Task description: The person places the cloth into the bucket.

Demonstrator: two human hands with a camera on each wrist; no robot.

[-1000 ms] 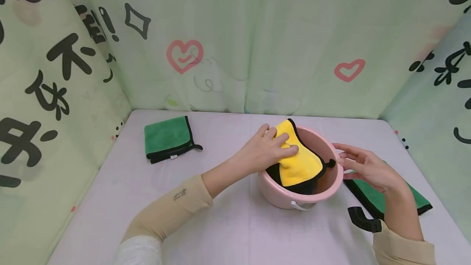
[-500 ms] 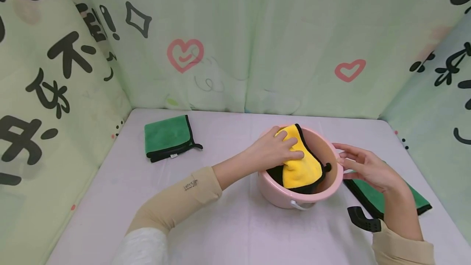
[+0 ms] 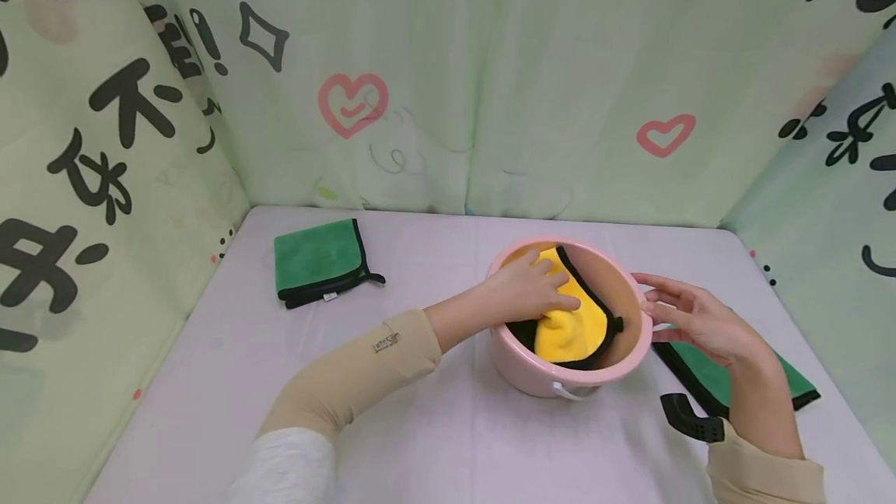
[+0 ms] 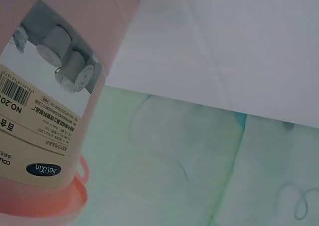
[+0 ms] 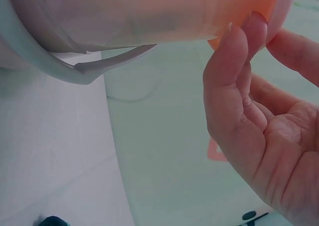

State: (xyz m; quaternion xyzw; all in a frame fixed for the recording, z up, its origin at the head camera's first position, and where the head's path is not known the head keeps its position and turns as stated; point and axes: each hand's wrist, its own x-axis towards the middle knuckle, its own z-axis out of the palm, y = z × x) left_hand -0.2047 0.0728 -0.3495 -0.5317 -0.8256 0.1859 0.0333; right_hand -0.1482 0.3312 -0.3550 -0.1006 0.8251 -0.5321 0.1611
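A pink bucket stands on the table right of centre, and a yellow cloth with a black edge lies inside it. My left hand reaches over the near-left rim and presses flat, spread fingers down on the cloth. My right hand is open beside the bucket's right side, its fingertips at the rim. The right wrist view shows that hand with relaxed fingers against the bucket wall, above a white handle. In the left wrist view only the labelled bucket wall shows.
A folded green cloth lies at the back left of the pale table. Another green cloth lies under my right wrist, with a small black part in front of it. Printed curtains close off three sides.
My left hand has pushed the yellow cloth down, so the corner that stood above the far rim is now inside the bucket. The right hand has stayed put.
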